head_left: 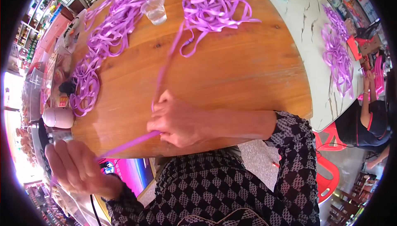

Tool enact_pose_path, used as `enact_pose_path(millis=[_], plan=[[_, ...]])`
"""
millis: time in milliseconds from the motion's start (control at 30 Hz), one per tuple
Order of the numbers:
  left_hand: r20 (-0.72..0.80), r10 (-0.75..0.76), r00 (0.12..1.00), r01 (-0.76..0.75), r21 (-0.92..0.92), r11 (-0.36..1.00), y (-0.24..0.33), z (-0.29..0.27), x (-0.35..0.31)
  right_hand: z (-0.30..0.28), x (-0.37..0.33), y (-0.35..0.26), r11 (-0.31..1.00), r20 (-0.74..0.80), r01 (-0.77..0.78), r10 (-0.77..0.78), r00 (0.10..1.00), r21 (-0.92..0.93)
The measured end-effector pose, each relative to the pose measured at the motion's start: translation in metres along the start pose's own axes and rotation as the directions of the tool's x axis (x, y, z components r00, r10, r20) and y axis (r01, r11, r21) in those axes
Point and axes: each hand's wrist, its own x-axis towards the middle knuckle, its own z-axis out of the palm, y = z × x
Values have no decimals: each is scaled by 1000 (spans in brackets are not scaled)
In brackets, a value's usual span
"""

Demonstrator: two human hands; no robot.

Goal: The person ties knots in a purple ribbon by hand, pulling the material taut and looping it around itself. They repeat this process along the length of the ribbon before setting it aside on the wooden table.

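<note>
From the head view, see purple ribbon (128,145) drawn fairly straight between the left hand (76,170), low at the near left edge of the worktop (231,73), and the right hand (175,120), just inside the near edge. Beyond the right hand, follow a further run of the same strip across the wood to the loose pile (215,7) at the far side. On both hands, find the fingers curled closed with ribbon in the grip; cannot tell the exact press of the left thumb and fingertips, because of blur and angle.

Best to pull evenly with the left, in line with the stretched length, and to pinch with the right just enough to smooth out twists without creasing. Slow down for the apparently bunched spot (189,42) at the pile's near edge, likely to snag under a quick tug. Steer clear of the transparent cup (156,13) beside the pile, probably easy to tip. Avoid drifting toward the long heap (118,23) on the left side, for fear of crossing strands and tangling both.
</note>
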Motion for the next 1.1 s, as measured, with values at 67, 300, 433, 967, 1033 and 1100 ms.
enact_pose_path(millis=[67, 300, 433, 967, 1033, 1100], plan=[[28, 50, 998, -54, 196, 979, 18, -26, 4, -20, -12, 4, 990, -153, 18, -40, 987, -139], [-436, 185, 881, 191, 685, 703, 47, -140, -12, -99, -106, 22, 822, -392, -383, 545, 741, 420], [-423, 260, 868, 359, 896, 262, 23, -183, -14, -102, -125, 20, 762, -406, -448, 636, 656, 469], [-85, -825, 559, 770, 421, 478, -136, 6, -14, -56, -133, -36, 623, -407, -394, 761, 505, 675], [-96, -837, 538, 773, 453, 445, -133, 3, -15, -42, -138, -35, 676, -478, -433, 732, 486, 596], [-126, -842, 524, 845, 200, 495, -130, 3, -15, -30, -143, -26, 810, -632, -511, 561, 535, 287]])
